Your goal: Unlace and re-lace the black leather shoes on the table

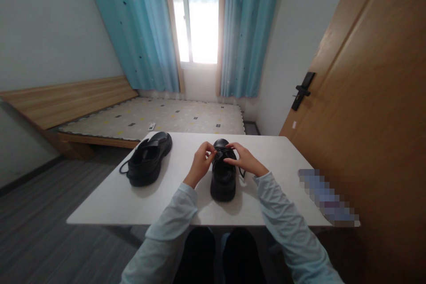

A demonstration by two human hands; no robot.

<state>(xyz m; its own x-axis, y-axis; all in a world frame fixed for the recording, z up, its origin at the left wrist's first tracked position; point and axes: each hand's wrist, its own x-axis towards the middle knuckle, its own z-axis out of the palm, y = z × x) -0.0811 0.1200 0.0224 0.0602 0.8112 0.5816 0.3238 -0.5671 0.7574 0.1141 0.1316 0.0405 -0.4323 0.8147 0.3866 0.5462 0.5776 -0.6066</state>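
Note:
A black lace-up shoe (223, 188) stands on the white table (186, 204) in front of me, its heel toward me and its toe pointing away. At its left side, my left hand (200, 163) pinches the black shoelace near the top of the lacing. My right hand (246, 159) reaches in from the right, thumb and forefinger around the lacing, with a strand of lace at the fingers. A loose lace end hangs down the shoe's right side. The matching black shoe (146, 166) rests on the table to the left, its lace trailing off its left side.
At the table's right edge lies a blurred-out bluish flat item (328, 197). Beyond the table is a bed with a patterned mattress (179, 115) bearing a small white remote (152, 127). A wooden door (372, 111) stands close on the right. Blue curtains (143, 26) flank the window.

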